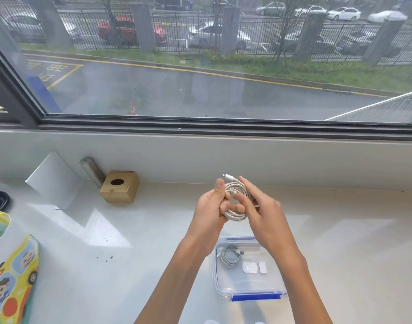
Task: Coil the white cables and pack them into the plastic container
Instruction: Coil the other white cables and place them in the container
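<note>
While the left hand (pixel 210 206) grips the left side of the coiled cable (pixel 235 204) with its fingers curled round the loops, the right hand (pixel 263 212) pinches the right side between thumb and nearly straight fingers. The coil is held in the air, above the counter (pixel 340 242) and the far end of the container (pixel 274 282). Its plug (pixel 227 176) sticks up free at the top, tucked under nothing.

That loose end is the main risk. If either hand eases off before the end is wrapped or tucked, the stiff loops are likely to spring apart and the coil will have to be wound again.

Below, the open container already holds a second cable (pixel 229 254), coiled at its far left, and two small white pieces (pixel 249 267) just beside it. A coil dropped carelessly could land on that cable and tangle with it, or catch on the rim and spill onto the counter. The free space looks to be at the near end.
</note>
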